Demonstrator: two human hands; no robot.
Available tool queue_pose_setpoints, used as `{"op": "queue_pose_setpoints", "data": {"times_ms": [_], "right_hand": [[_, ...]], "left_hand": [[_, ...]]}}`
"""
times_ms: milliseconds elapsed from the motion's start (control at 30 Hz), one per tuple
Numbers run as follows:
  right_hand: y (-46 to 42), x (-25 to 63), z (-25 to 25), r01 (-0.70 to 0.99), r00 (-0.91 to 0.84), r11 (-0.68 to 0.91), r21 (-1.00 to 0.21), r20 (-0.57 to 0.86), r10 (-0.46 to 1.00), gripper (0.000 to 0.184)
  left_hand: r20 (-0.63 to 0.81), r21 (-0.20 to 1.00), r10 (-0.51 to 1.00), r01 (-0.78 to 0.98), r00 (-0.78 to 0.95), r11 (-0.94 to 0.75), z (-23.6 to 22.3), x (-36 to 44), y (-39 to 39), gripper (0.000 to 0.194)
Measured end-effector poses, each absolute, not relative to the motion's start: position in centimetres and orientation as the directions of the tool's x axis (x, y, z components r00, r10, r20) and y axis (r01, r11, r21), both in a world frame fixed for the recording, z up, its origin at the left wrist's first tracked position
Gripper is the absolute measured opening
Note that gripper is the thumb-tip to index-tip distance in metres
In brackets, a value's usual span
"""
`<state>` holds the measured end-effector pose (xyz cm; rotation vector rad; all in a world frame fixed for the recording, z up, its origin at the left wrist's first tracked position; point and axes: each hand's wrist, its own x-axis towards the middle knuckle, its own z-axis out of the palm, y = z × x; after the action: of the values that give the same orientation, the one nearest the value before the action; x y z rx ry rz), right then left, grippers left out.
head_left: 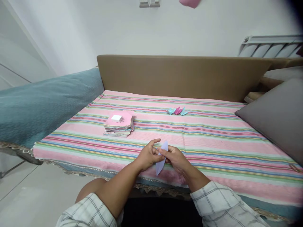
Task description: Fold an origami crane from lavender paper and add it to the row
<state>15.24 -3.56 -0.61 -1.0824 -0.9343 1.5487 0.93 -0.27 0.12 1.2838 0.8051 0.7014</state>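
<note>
A folded piece of pale lavender paper [160, 165], long and pointed at both ends, is held upright between my two hands near the front edge of the sofa seat. My left hand [148, 156] pinches it from the left, thumb on its face and index finger raised. From the right, my right hand [175, 158] grips its middle with the thumb in front; the fingers behind are partly hidden. Beyond the hands, several small folded paper figures [177, 110] in light blue and magenta sit in a row on the striped cover.
A stack of square paper [119, 130] with a pink top sheet lies to the left, a white plug adapter [116, 118] on it. The pink striped cover [213, 138] spreads over the seat. A grey cushion [276, 116] leans at the right, and the brown backrest [175, 77] stands behind.
</note>
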Motion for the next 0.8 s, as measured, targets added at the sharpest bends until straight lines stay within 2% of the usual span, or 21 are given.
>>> {"op": "queue_pose_setpoints", "data": {"times_ms": [67,167,267,433,567,800], "right_hand": [[-3.4,15.5,-0.6,-0.276,-0.107,-0.192,-0.942,-0.168,0.98,0.036],[-3.1,15.8,-0.5,-0.384,0.008,-0.154,-0.91,-0.171,0.985,0.034],[-2.7,16.0,-0.2,-0.5,0.116,-0.14,-0.855,-0.227,0.967,0.035],[-2.4,16.1,-0.3,-0.581,0.167,-0.116,-0.806,-0.257,0.952,0.035],[-2.4,15.9,-0.5,-0.579,0.19,-0.086,-0.811,-0.237,0.953,0.033],[-2.5,15.7,-0.4,-0.611,0.184,-0.071,-0.788,-0.229,0.956,0.033]], "left_hand": [[-0.127,0.983,0.831,-0.042,0.541,0.178,0.1,1.0,-0.2,0.084],[-0.144,0.965,0.831,-0.109,0.537,0.237,0.1,1.1,-0.2,0.081],[-0.135,0.962,0.853,-0.139,0.505,0.234,0.0,1.3,-0.3,0.063],[-0.054,0.977,0.916,-0.17,0.398,0.131,-0.1,1.5,-0.4,0.037],[-0.04,0.977,0.937,-0.181,0.348,0.109,-0.4,1.6,-0.3,0.034],[-0.136,0.935,0.949,-0.28,0.283,0.217,-0.4,2.0,-0.4,0.033]]}}
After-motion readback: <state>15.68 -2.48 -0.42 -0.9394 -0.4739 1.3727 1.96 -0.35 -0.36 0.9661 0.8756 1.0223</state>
